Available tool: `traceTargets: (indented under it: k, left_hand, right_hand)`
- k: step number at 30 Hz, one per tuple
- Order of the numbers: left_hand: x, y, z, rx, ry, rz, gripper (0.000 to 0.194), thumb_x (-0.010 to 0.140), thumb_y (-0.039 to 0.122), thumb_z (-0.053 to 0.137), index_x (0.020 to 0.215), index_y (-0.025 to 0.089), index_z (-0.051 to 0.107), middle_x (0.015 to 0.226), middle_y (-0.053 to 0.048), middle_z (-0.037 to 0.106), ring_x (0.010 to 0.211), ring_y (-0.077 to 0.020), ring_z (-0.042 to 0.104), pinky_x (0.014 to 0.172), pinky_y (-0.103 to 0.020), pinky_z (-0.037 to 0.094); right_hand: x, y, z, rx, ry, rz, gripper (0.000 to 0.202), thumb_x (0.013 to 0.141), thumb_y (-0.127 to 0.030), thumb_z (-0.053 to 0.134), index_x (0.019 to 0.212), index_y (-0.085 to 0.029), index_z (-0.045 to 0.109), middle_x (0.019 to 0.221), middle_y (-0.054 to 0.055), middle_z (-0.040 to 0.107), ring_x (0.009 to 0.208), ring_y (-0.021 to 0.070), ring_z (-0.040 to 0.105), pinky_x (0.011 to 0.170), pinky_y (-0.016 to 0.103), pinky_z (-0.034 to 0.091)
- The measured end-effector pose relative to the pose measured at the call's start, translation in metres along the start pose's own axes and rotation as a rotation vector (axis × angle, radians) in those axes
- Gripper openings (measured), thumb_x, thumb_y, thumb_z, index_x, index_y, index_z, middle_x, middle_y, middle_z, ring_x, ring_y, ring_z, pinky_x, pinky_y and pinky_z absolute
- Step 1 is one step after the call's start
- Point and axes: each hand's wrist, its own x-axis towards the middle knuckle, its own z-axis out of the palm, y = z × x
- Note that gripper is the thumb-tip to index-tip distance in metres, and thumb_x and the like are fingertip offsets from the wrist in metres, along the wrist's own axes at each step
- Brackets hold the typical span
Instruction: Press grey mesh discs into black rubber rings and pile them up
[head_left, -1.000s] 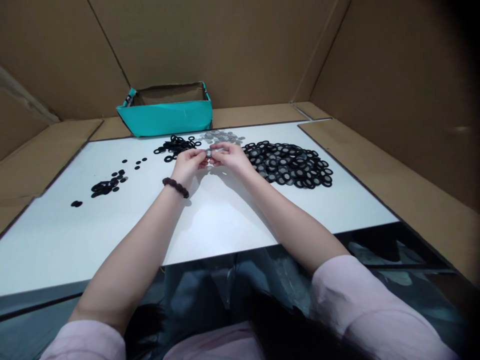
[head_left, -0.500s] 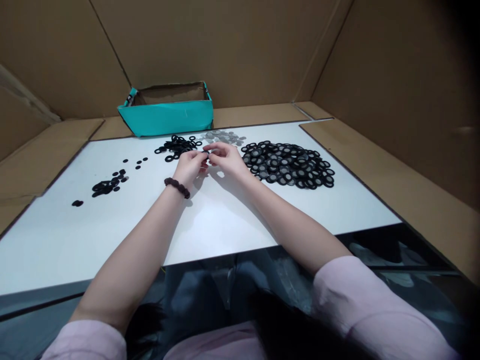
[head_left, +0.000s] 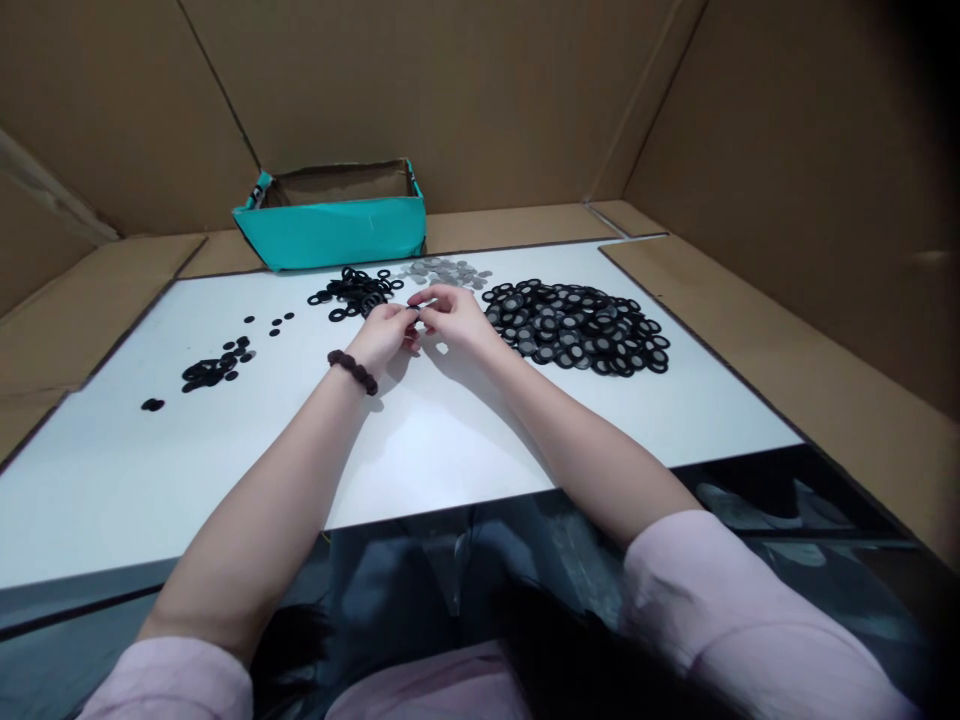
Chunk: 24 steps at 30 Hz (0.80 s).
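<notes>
My left hand (head_left: pixel 385 335) and my right hand (head_left: pixel 452 315) meet over the middle of the white board, fingertips pinched together on a small black ring (head_left: pixel 412 312). Most of that ring is hidden by the fingers. Just beyond my left hand lies a loose pile of black rings (head_left: pixel 352 290). Pale grey discs (head_left: pixel 442 270) are spread behind my right hand. To the right of it is a large heap of black rings with grey centres (head_left: pixel 577 325). Small black discs (head_left: pixel 210 372) form a scattered group on the left.
A turquoise open box (head_left: pixel 337 235) stands at the back, beyond the black rings. Brown cardboard walls (head_left: pixel 510 100) rise behind and on both sides of the white board (head_left: pixel 442 450). A few stray black discs (head_left: pixel 153 405) lie near the left edge.
Both hands stay in nearly the same place with the ring still between their fingertips. Only slight finger movement shows, and the view has shifted a little.
</notes>
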Motion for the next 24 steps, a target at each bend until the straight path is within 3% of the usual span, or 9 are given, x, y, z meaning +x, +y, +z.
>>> traceTargets:
  k: [6,11,16,21,24]
  left_hand:
    - [-0.001,-0.002,0.000,0.090,-0.091,-0.004,0.009,0.073,0.012,0.054,0.065,0.014,0.054,0.051,0.000,0.050,0.045,-0.0094,0.047,0.048,-0.023,0.043]
    - [0.004,-0.007,-0.002,0.000,-0.044,-0.005,0.016,0.074,0.014,0.054,0.059,0.015,0.050,0.054,-0.002,0.053,0.048,-0.0099,0.051,0.050,-0.023,0.042]
    - [0.007,-0.011,-0.004,0.038,-0.200,-0.010,0.009,0.072,0.012,0.053,0.063,0.012,0.057,0.056,-0.003,0.056,0.047,-0.0088,0.048,0.048,-0.022,0.040]
    - [0.007,-0.011,-0.002,-0.009,-0.057,-0.001,0.014,0.073,0.012,0.050,0.059,0.015,0.051,0.053,-0.002,0.052,0.046,-0.0098,0.048,0.046,-0.023,0.039]
    - [0.007,-0.011,-0.002,0.057,-0.159,0.000,0.013,0.072,0.011,0.050,0.060,0.015,0.053,0.052,-0.002,0.053,0.044,-0.0088,0.045,0.046,-0.023,0.037]
  right_hand:
    - [0.000,-0.002,-0.008,0.015,-0.116,0.042,0.021,0.073,-0.002,0.049,0.078,-0.014,0.064,0.058,-0.002,0.059,0.050,0.0071,0.052,0.054,0.017,0.047]
    - [0.001,0.003,-0.002,0.103,-0.082,0.082,0.019,0.077,-0.002,0.048,0.085,-0.017,0.057,0.048,-0.006,0.051,0.043,0.0075,0.049,0.048,0.016,0.044]
    - [0.001,0.003,-0.004,0.067,-0.140,0.079,0.020,0.079,-0.001,0.045,0.075,-0.015,0.058,0.046,-0.005,0.050,0.039,0.0072,0.044,0.043,0.016,0.038]
    - [0.000,0.000,-0.006,0.105,-0.109,0.112,0.023,0.080,0.000,0.042,0.084,-0.017,0.056,0.044,-0.007,0.046,0.040,0.0087,0.046,0.044,0.016,0.039]
    - [0.001,0.002,-0.007,0.059,-0.147,0.134,0.019,0.079,-0.002,0.045,0.076,-0.017,0.057,0.044,-0.006,0.046,0.038,0.0082,0.043,0.040,0.016,0.036]
